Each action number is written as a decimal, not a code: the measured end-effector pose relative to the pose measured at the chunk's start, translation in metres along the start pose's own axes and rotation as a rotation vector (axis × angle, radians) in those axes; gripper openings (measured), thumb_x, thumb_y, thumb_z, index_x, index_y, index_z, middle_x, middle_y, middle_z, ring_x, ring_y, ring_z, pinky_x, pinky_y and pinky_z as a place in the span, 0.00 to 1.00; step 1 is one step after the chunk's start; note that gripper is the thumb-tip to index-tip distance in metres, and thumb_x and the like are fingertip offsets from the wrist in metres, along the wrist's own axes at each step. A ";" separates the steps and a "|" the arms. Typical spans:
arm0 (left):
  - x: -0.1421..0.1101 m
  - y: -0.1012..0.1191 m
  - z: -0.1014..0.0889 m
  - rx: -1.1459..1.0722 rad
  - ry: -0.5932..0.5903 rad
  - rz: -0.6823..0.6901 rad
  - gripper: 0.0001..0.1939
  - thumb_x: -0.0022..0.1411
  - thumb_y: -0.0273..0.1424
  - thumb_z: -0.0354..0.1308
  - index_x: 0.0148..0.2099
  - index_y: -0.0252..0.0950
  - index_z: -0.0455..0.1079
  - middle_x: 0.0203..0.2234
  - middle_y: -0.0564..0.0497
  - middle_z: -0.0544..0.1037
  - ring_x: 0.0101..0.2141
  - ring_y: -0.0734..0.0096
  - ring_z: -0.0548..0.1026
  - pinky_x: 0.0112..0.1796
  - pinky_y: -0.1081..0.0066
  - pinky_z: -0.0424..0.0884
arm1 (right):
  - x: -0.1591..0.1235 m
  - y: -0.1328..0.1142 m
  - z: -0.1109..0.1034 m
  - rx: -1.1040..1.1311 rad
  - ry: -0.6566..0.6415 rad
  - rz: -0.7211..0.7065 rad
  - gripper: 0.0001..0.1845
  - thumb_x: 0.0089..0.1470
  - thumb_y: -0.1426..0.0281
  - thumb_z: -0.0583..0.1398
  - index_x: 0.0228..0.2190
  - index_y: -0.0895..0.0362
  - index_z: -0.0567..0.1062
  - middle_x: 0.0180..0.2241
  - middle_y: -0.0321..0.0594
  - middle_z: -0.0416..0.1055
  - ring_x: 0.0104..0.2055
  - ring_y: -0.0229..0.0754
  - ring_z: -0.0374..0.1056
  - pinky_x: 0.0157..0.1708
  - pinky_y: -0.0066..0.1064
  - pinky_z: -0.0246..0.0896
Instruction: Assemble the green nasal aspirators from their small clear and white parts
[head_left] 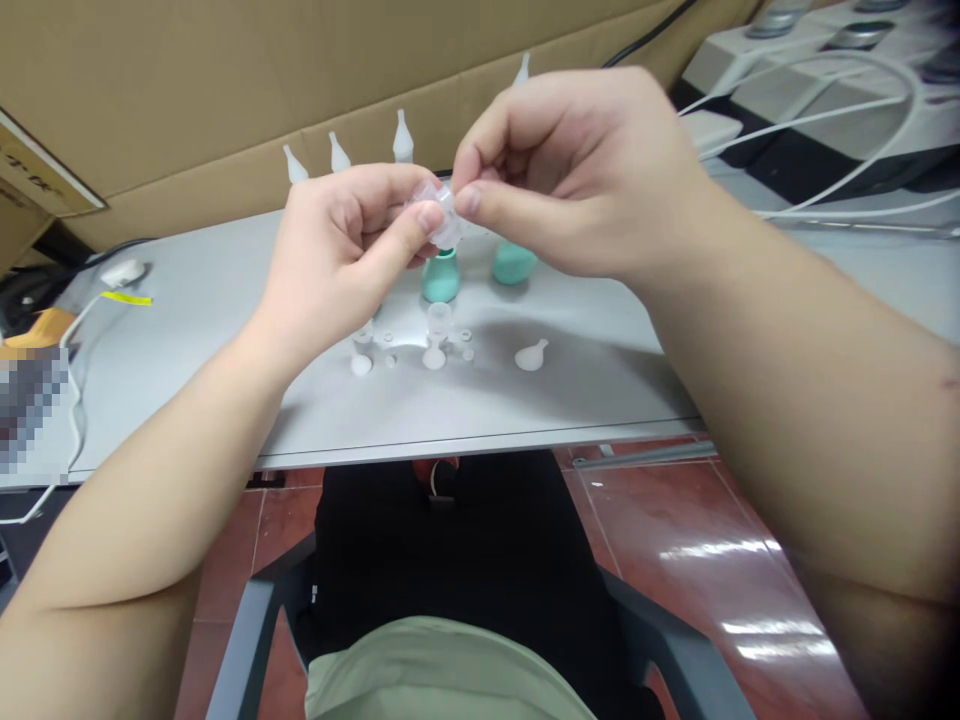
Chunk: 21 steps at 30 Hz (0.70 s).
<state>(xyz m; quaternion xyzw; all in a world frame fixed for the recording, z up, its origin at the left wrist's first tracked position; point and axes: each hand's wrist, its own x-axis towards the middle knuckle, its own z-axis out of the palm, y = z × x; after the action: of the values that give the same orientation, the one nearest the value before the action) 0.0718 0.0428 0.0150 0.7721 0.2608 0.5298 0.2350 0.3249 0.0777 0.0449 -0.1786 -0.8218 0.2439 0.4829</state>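
Note:
My left hand (360,235) is closed, pinching a small clear plastic part (448,228) between thumb and forefinger above the table. At the right edge of that part, the thumb and forefinger of my right hand (570,175) are pressed together; whatever they grip is too small or hidden to name. Behind and below stands a green squeeze bulb (441,278) with an open top. To its right is another green bulb (514,262), partly covered by my right hand. Nearer me on the table lie a white flap with a tab (532,355), a clear cup (439,320) and a white disc (434,358).
Several white pointed nozzles, one of them a tall nozzle (403,135), stand along the cardboard wall (225,90). White cables (825,140) and grey-white equipment (720,70) occupy the right rear. A white device with a cord (124,272) sits at left. The table edge (480,452) is close to me.

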 end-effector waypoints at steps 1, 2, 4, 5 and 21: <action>-0.001 0.000 0.000 -0.009 0.008 0.007 0.19 0.84 0.56 0.77 0.53 0.47 0.92 0.41 0.49 0.94 0.41 0.58 0.93 0.47 0.54 0.95 | 0.000 0.000 0.000 -0.022 0.026 -0.009 0.15 0.70 0.56 0.84 0.36 0.44 0.88 0.35 0.34 0.82 0.35 0.41 0.71 0.38 0.36 0.75; -0.002 0.000 0.000 -0.010 0.010 0.009 0.18 0.84 0.55 0.77 0.53 0.47 0.92 0.41 0.49 0.94 0.42 0.58 0.94 0.48 0.54 0.95 | -0.001 0.000 0.000 -0.035 0.034 -0.013 0.16 0.69 0.55 0.85 0.35 0.44 0.88 0.35 0.34 0.82 0.35 0.42 0.71 0.37 0.36 0.75; -0.002 -0.001 0.000 0.007 0.006 -0.003 0.18 0.84 0.55 0.77 0.53 0.47 0.92 0.41 0.49 0.93 0.42 0.57 0.94 0.48 0.53 0.95 | -0.001 0.002 0.000 -0.032 0.018 -0.009 0.16 0.68 0.54 0.85 0.35 0.44 0.88 0.33 0.34 0.81 0.33 0.42 0.69 0.35 0.38 0.73; -0.002 -0.001 0.000 0.020 0.005 -0.016 0.20 0.83 0.57 0.77 0.53 0.46 0.92 0.41 0.48 0.93 0.42 0.55 0.94 0.47 0.52 0.95 | 0.000 0.003 -0.001 -0.020 -0.004 0.006 0.15 0.68 0.54 0.85 0.36 0.44 0.88 0.34 0.35 0.80 0.33 0.42 0.69 0.34 0.38 0.73; 0.000 -0.005 0.000 0.022 -0.039 -0.113 0.32 0.76 0.70 0.77 0.49 0.45 0.88 0.42 0.45 0.94 0.44 0.50 0.92 0.47 0.50 0.94 | 0.004 0.013 -0.009 0.177 -0.259 0.063 0.12 0.71 0.58 0.81 0.40 0.45 0.87 0.35 0.30 0.81 0.34 0.36 0.72 0.32 0.32 0.68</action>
<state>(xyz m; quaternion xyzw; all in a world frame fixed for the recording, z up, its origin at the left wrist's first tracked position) 0.0711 0.0467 0.0117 0.7689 0.3052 0.4974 0.2613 0.3313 0.0925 0.0437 -0.1281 -0.8466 0.3513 0.3788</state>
